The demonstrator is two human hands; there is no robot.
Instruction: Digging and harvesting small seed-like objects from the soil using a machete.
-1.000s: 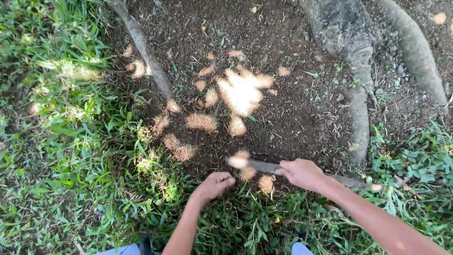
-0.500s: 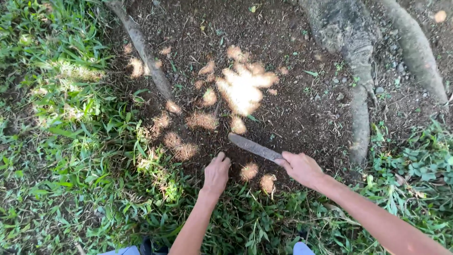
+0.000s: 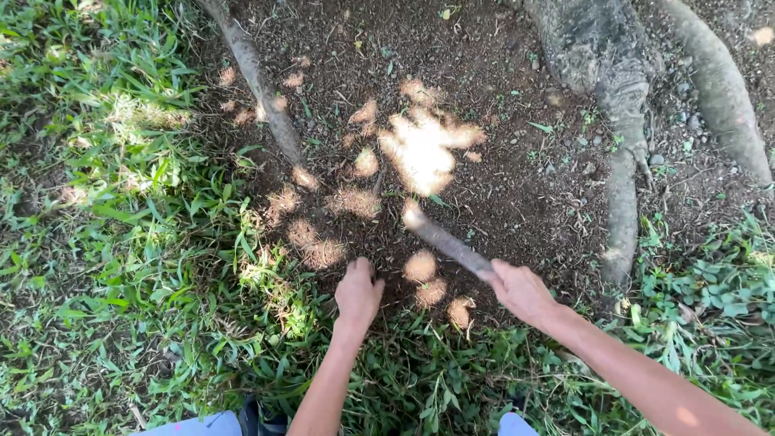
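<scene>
Outdoor garden ground: grass (image 3: 121,202), bare soil (image 3: 484,161), tree roots (image 3: 622,202).

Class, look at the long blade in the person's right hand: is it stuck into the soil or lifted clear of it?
Cannot tell for sure. The blade slants from the right hand toward the bare soil; its sunlit tip hides any contact.

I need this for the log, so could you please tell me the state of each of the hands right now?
Left hand: closed in a loose fist at the grass edge; contents cannot be told.
Right hand: closed, holding a long blade.
</scene>
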